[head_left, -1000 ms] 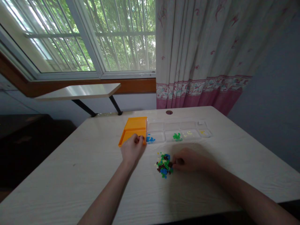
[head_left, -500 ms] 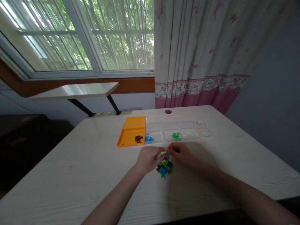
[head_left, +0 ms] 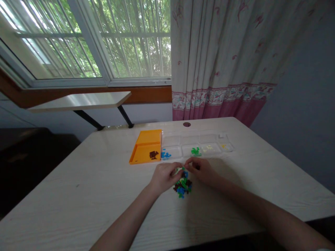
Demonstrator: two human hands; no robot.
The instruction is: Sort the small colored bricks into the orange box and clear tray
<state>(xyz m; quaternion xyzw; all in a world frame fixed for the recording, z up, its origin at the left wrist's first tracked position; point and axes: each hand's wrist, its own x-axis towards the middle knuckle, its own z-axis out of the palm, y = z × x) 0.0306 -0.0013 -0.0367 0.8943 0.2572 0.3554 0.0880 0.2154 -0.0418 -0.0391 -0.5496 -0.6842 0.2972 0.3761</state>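
A heap of small plastic pieces (head_left: 182,188), green, blue, dark brown and pale yellow, lies on the table in front of me. My left hand (head_left: 165,176) is at the heap's far left side, thumb and fingers drawn together. Just across from it, my right hand (head_left: 201,170) has its thumb and index finger in a pinch. The two hands' fingertips nearly meet above the far end of the heap. A tiny green piece (head_left: 183,168) shows between them; which fingers hold it, I cannot tell.
Beyond my hands, an orange case (head_left: 146,136) lies open with dark brown pieces (head_left: 154,154) inside. Joined on its right, a clear divided tray (head_left: 176,148) has blue pieces (head_left: 165,154), green pieces (head_left: 195,151) and pale yellow ones (head_left: 208,149). A raised shelf (head_left: 83,100) stands back left.
The view has shifted slightly. The fingertips have moved a little, and a small green piece now shows between them. Both hands stay at the heap.
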